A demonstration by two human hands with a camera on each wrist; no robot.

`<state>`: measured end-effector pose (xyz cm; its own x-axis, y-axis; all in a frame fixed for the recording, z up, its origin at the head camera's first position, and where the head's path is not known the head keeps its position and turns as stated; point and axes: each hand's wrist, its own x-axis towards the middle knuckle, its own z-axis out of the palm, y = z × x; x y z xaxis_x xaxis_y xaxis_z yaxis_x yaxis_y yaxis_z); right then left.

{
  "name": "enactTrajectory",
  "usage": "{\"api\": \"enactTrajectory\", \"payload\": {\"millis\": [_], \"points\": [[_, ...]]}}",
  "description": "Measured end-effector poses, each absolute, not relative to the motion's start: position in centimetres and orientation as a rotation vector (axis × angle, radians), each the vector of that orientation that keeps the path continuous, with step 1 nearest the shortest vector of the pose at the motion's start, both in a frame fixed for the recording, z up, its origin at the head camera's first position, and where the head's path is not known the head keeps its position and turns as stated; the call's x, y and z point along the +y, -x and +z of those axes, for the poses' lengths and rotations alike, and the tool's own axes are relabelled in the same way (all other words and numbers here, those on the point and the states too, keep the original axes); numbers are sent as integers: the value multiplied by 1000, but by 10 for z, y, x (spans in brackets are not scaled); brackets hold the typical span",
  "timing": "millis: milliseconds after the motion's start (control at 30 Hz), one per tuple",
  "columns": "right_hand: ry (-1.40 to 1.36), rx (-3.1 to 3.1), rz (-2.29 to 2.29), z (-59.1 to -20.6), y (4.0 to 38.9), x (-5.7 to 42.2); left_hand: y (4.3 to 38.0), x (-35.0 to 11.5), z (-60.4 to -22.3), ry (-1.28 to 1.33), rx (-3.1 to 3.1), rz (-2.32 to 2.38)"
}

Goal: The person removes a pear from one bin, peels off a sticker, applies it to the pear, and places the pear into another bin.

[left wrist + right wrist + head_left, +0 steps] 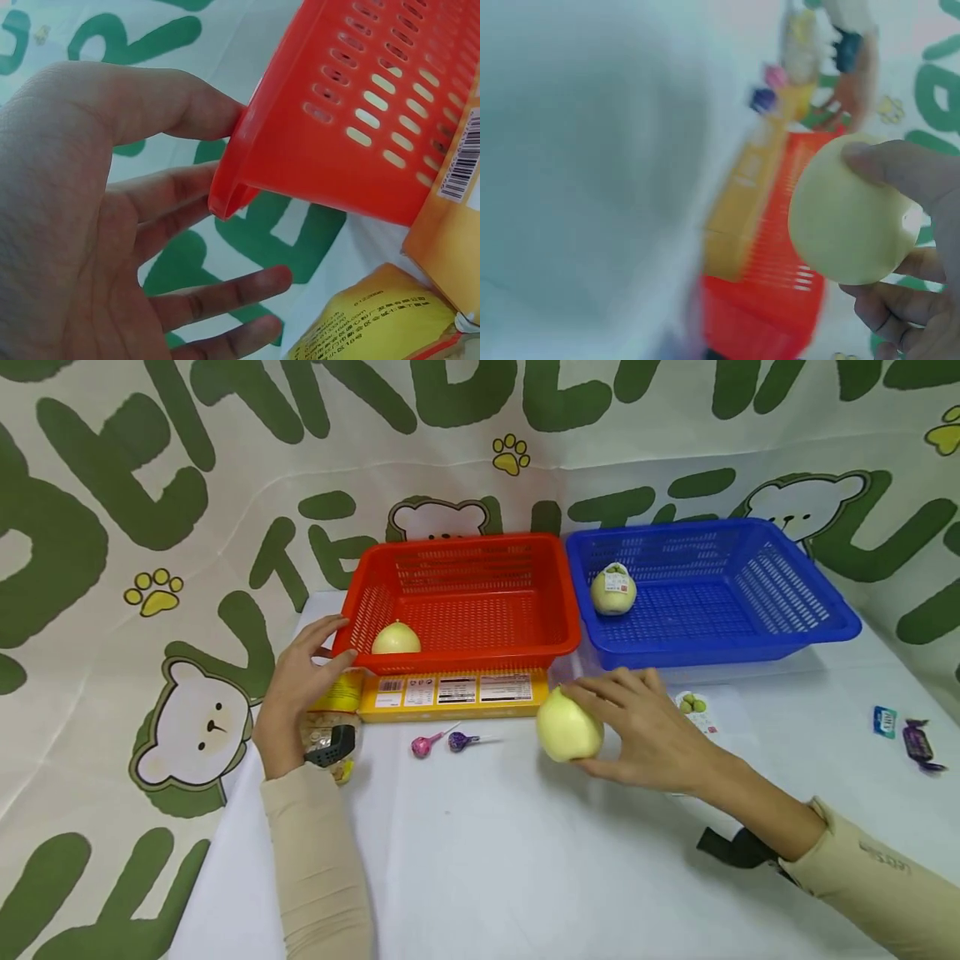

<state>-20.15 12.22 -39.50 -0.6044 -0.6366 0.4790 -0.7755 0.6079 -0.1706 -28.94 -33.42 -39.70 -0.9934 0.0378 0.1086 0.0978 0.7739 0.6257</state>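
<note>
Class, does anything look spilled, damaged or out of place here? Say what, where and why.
Nothing looks spilled or damaged. Slightly untidy, perhaps: the pink lollipop and purple lollipop lie loose in front of the yellow box, outside both the red basket and blue basket.

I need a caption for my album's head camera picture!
Pale round fruit in the right grip, left grip at the red basket, blue basket beside it.
</note>
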Motion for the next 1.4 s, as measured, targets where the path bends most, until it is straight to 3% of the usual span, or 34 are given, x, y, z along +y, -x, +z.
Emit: {"api": "enactTrajectory", "payload": {"millis": [367,1400], "points": [[-1121,-2563,487,-443,176,134,289,-342,-402,115,-2870,-1016],[-1017,-2736,528,-437,164,138,291,-335,-397,107,-2899,-1012]]}}
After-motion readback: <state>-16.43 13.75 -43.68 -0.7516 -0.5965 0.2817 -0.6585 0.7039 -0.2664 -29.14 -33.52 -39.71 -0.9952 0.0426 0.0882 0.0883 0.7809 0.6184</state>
